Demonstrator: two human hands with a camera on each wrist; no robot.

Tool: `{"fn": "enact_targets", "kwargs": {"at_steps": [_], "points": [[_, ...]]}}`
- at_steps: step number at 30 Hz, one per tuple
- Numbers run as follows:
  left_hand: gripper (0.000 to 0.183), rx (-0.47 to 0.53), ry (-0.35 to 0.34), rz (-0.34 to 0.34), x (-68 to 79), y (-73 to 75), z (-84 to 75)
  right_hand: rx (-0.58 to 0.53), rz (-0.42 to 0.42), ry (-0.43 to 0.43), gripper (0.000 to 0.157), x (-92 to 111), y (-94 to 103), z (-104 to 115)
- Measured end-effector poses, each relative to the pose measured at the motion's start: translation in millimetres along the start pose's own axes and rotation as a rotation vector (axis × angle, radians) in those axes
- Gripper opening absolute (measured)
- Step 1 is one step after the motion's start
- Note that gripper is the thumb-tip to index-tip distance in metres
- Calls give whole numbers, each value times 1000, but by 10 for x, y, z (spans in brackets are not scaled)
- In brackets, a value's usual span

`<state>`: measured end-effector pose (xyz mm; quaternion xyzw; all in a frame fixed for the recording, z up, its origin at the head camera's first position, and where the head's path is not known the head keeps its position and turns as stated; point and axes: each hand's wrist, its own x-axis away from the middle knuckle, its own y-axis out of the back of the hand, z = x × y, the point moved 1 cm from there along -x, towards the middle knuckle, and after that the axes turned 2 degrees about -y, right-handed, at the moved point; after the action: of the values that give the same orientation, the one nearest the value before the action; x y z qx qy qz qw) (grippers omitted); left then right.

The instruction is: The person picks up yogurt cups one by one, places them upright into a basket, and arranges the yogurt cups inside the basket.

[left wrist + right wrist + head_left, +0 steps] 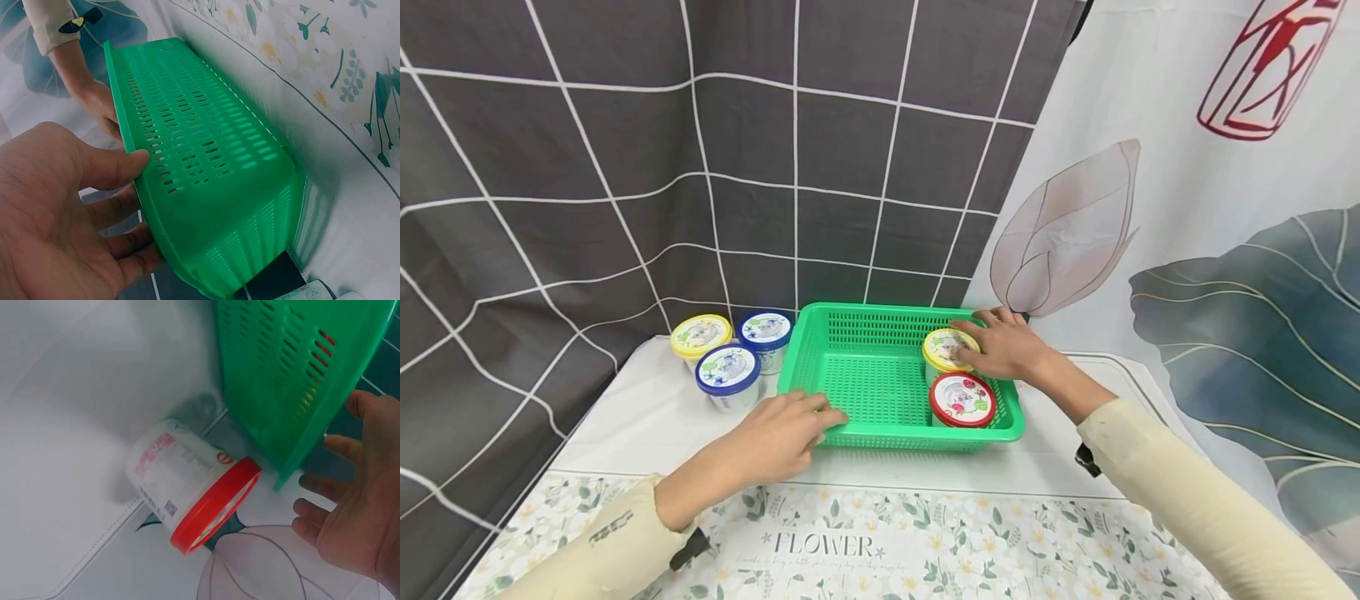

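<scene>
My left hand (786, 437) grips the near left rim of a green plastic basket (820, 429). In the left wrist view its thumb (119, 167) presses the outer side, fingers over the rim. Inside the basket's right end stand a yellow-lidded tub (950, 350) and a red-lidded tub (962, 402). My right hand (1003, 346) reaches over the right rim, fingertips right at the yellow lid. In the right wrist view that hand (356, 494) has its fingers spread and loosely bent, with the yellow-lidded tub hidden behind the basket wall.
Left of the basket stand one yellow-lidded tub (702, 337) and two blue-lidded tubs (727, 372). Another red-lidded tub (187, 481) stands outside the basket's right end, hidden in the head view. A dark grid curtain (745, 142) hangs behind; a floral cloth (880, 542) covers the front.
</scene>
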<state>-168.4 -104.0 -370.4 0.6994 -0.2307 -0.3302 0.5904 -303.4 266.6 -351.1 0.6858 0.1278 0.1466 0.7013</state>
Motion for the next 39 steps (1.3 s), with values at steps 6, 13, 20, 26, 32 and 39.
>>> {"fn": "enact_targets", "kwargs": {"at_steps": [6, 13, 20, 26, 32, 39], "points": [[40, 3, -3, 3, 6, 8, -1, 14, 3, -16, 68, 44, 39, -84], [39, -1, -8, -3, 3, 11, -2, 16, 4, -34, 65, 92, 80, -198], [39, -1, -10, -7, 4, 18, -9, 15, 6, -58, 62, 147, 105, -301], [39, -1, -7, -5, 8, 18, -9, 6, 11, -77, 58, 170, 128, -380], [39, -2, -4, -5, 6, 19, -12, -2, 3, -92, 56, 193, 139, -450], [39, 7, 2, 1, 5, 29, -25, 7, -7, -79, 51, 224, 127, -536]]}}
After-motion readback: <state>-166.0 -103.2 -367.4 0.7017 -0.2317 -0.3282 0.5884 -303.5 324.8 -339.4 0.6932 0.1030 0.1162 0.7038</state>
